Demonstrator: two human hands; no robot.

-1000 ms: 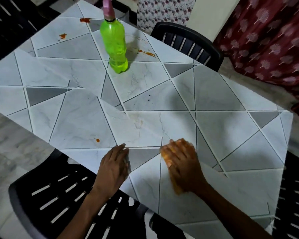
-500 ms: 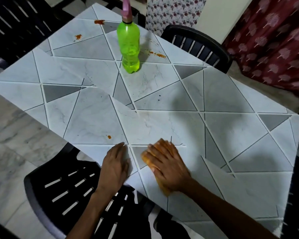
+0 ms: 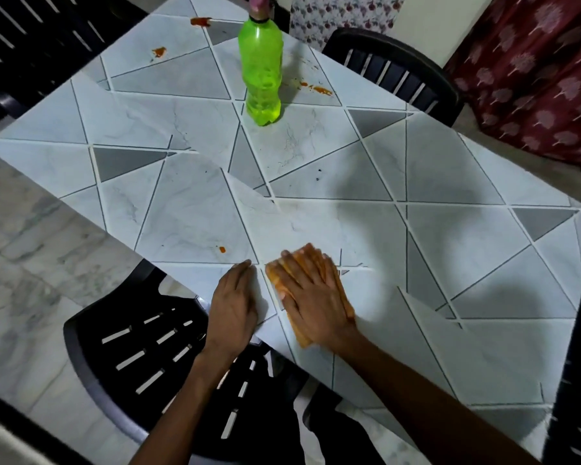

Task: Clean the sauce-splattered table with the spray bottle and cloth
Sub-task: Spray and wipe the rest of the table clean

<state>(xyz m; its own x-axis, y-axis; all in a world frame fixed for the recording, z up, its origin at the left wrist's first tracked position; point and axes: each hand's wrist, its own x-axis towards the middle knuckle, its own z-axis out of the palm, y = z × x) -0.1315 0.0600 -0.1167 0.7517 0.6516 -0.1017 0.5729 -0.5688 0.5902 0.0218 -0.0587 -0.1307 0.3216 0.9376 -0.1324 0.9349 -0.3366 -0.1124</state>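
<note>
An orange cloth (image 3: 343, 295) lies flat on the white, triangle-patterned table (image 3: 316, 162) near its front edge. My right hand (image 3: 311, 295) presses on the cloth with straight fingers. Just to its left, my left hand (image 3: 233, 305) rests flat on the table's edge. A small orange sauce spot (image 3: 222, 249) sits just beyond my left hand. More sauce stains lie at the far end: one (image 3: 159, 52), another (image 3: 201, 21) and a streak (image 3: 317, 88) right of the bottle. The green spray bottle (image 3: 261, 72) with a pink top stands upright far from both hands.
A black plastic chair (image 3: 128, 350) stands below my left arm at the table's front. Another black chair (image 3: 396, 68) is at the far right side, and more chairs at the left back and right edges. A red patterned curtain (image 3: 534, 68) hangs at the right.
My right hand has slid the cloth leftward along the front edge, closer to my left hand. The left hand has stayed at the table's edge.
</note>
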